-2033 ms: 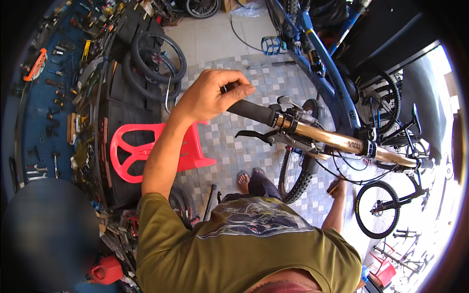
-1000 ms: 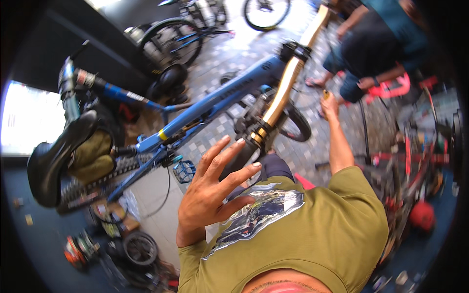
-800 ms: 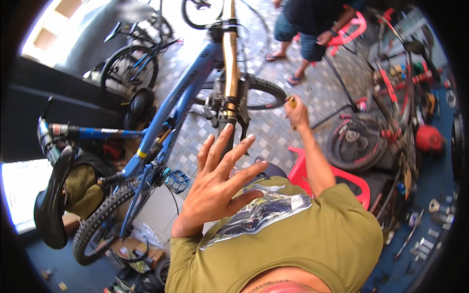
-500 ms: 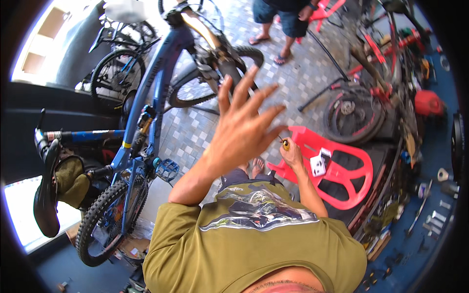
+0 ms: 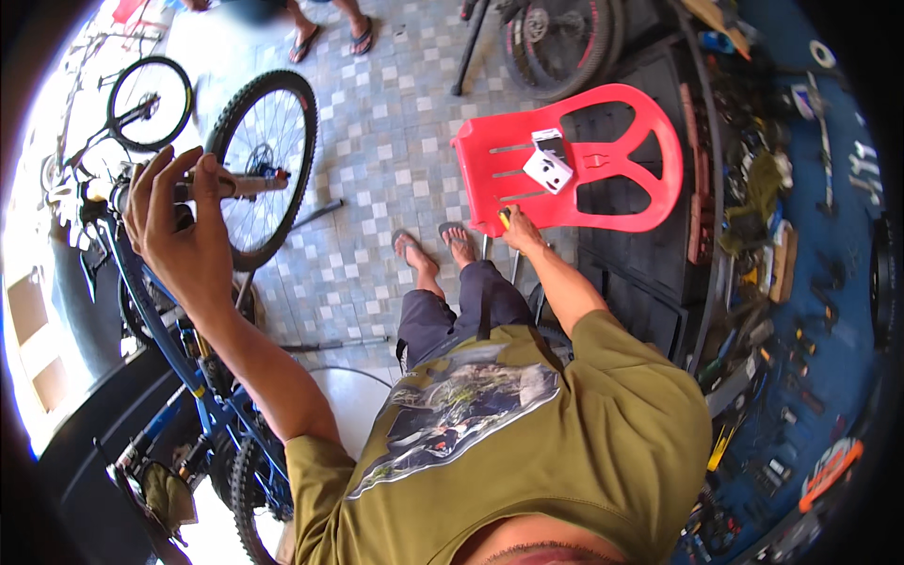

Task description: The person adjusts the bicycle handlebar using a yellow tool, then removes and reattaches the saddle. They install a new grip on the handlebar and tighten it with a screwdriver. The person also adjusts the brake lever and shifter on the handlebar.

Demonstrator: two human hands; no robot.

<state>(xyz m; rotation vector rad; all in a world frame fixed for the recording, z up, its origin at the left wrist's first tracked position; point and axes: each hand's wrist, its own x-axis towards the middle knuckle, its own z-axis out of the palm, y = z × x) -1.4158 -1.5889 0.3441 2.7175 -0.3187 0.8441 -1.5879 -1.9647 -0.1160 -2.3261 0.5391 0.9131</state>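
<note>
The left hand (image 5: 179, 235) is reaching up with its fingers spread wide, the fingertips (image 5: 168, 155) resting against the handlebar (image 5: 202, 185) of the blue bicycle (image 5: 160, 320) without closing around it. The right hand (image 5: 520, 231) is stretching down to the near edge of the red plastic chair (image 5: 574, 160), curled around a small yellow-and-black object (image 5: 505, 218); what that object is cannot be told, since most of it is hidden in the grip.

Taking the red plastic chair as the landmark: a small white box (image 5: 548, 165) is lying on its seat. The person's sandalled feet (image 5: 435, 252) are standing on the tiled floor (image 5: 395, 122) just to the left of the chair. The bicycle is standing well to the left of it, with the front wheel (image 5: 266, 165) turned toward the chair and the handlebar crossing in front of that wheel. A second, smaller wheel (image 5: 151, 102) is showing farther left still. Behind the chair, another wheel (image 5: 556, 38) is leaning near a dark stand. To the right of the chair, a blue wall (image 5: 829, 282) is carrying many hanging tools. Beyond the chair, at the upper edge, another person's feet (image 5: 330, 36) are standing on the tiles.
</note>
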